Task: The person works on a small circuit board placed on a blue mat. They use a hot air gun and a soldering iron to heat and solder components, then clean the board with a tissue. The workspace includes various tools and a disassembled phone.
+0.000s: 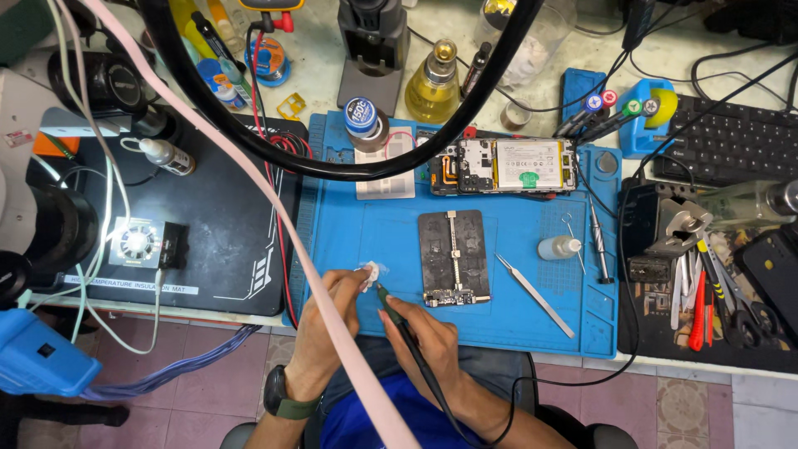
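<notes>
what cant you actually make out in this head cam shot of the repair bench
- Small white piece pinched in the left hand: too small to identify.
- Tip of the black soldering iron in the right hand: too fine to tell whether it touches the piece.
- Opened grey smartphone: its upper left is crossed by the black curved hose.
- Black keyboard: cut off by the right edge.

This is an electronics repair workshop: a blue silicone work mat (515,312), an opened phone (504,166), tweezers (534,294), a microscope (33,166) and many small tools cover the bench.
</notes>
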